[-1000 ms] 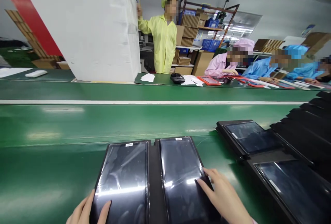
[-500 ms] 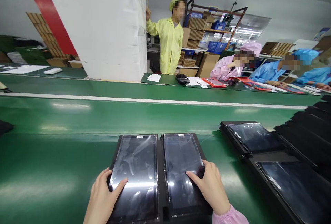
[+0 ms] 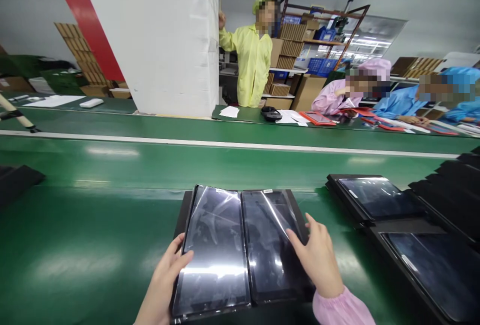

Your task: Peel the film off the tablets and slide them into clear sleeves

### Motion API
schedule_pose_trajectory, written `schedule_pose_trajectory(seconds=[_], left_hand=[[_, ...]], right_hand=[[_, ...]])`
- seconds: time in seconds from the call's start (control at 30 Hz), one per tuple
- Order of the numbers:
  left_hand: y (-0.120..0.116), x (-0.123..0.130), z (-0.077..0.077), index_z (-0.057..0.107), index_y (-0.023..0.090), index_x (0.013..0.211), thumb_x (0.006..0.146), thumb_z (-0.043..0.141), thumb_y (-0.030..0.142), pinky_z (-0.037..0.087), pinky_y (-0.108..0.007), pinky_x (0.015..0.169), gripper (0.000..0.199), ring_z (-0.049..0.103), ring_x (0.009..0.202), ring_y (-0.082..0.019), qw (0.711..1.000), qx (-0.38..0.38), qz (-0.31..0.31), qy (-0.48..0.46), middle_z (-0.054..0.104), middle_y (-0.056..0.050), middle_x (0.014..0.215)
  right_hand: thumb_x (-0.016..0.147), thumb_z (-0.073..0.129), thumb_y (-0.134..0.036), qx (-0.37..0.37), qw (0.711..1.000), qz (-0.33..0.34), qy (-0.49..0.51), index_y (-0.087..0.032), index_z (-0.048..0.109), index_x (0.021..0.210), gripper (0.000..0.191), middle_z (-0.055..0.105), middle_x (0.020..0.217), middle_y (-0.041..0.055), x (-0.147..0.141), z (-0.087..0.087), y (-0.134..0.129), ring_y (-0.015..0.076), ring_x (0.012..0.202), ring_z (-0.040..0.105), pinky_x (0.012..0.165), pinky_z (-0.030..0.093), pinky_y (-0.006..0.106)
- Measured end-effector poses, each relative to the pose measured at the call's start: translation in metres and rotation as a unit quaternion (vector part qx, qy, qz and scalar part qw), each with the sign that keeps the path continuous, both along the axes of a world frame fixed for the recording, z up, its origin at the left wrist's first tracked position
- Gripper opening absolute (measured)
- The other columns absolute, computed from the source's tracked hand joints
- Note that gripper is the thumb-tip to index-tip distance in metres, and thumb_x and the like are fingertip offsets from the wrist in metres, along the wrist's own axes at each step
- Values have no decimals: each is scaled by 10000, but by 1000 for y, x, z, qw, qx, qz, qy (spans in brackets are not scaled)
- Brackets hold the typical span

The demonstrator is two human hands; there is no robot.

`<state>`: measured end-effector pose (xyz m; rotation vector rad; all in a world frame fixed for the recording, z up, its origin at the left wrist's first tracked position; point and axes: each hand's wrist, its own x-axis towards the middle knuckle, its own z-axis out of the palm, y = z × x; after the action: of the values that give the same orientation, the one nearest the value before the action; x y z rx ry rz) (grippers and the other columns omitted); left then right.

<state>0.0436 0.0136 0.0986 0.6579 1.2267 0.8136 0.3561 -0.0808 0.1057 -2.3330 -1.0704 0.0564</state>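
My left hand [image 3: 167, 277] is closed on the left edge of a tablet [image 3: 213, 255], thumb on its glossy face. This tablet is tilted, its left side raised off the black tray [image 3: 182, 217]. Beside it lies a second tablet [image 3: 268, 260], also under clear film, with a small white label at its top. At that one's right edge is my right hand [image 3: 318, 255], open, its thumb over the screen and its fingers apart along the tray's side. Whether its fingertips touch the edge I cannot tell.
Two more tablets in black trays [image 3: 378, 197] lie at the right, before a stack of black trays [image 3: 446, 180]. A black object [image 3: 18, 185] is at the left. Beyond the green belt [image 3: 112, 165], a person in yellow [image 3: 253, 60] stands and others sit working.
The left tablet has been raised and shifted right, closing the gap between the two. My right hand's fingers have spread at the right tablet's edge. The view has turned slightly left.
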Motion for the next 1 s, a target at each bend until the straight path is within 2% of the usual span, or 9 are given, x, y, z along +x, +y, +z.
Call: schedule_pose_trajectory(seconds=[0.13,0.27,0.4,0.53,0.6,0.7,0.77,0.83,1.0], left_hand=[[0,2,-2,535,273,1367,781,696,277,540,-417,990,607,638,1202,-293,990,-103,57,-83,608,-59,1398],[3,4,-12,612,219,1287,806,692,313,419,-429,1125,497,531,1330,-286,992,-104,33,-56,636,-73,1362],[5,4,-17,593,221,1310,814,700,385,282,-420,1206,533,387,1438,-265,998,-61,13,-2,590,-61,1421],[7,5,-16,581,238,1319,834,672,368,274,-409,1208,510,369,1448,-255,997,-73,14,-7,510,-38,1501],[7,6,-13,588,242,1318,844,665,341,300,-390,1196,490,402,1429,-251,996,-82,19,-39,529,-40,1485],[5,8,-7,569,235,1355,853,669,300,404,-377,1130,516,516,1346,-267,988,-105,20,-111,601,-71,1411],[4,9,-4,540,235,1390,861,670,284,463,-371,1075,546,568,1293,-274,981,-108,8,-163,627,-82,1377],[3,9,-4,532,244,1399,871,675,288,484,-357,1050,549,582,1278,-269,972,-97,-13,-212,627,-75,1379],[3,7,-6,620,255,1311,873,697,337,474,-310,1053,453,594,1262,-250,972,-71,-21,-222,644,-55,1360]], right_hand=[[810,475,-622,-54,999,-4,-4,-132,610,1129,600,629,1113,192,15,-6,-8,415,1091,556,958,443,568],[767,514,-614,-19,999,-12,35,-142,605,1005,536,638,1057,204,7,-14,1,425,1084,557,985,416,576],[717,539,-632,-1,996,-22,85,-166,576,898,502,665,971,203,9,-11,11,419,1013,612,948,448,590],[776,547,-646,18,973,28,228,-190,552,1010,512,731,902,114,10,20,5,296,805,717,739,579,429],[770,648,-616,53,929,61,362,-191,489,1233,648,746,858,70,8,45,-3,252,691,717,629,579,359],[683,801,-561,97,913,43,394,-221,379,1458,946,732,732,18,5,77,-9,214,594,684,561,553,301],[661,833,-537,119,901,29,416,-240,365,1496,1002,712,671,2,1,84,-7,209,556,667,505,526,281],[654,849,-504,141,867,36,476,-224,362,1508,1022,706,649,0,-10,78,0,211,557,669,501,522,283],[674,852,-478,164,785,86,591,-184,285,1541,1076,757,763,37,-63,36,25,229,639,703,629,553,347]])
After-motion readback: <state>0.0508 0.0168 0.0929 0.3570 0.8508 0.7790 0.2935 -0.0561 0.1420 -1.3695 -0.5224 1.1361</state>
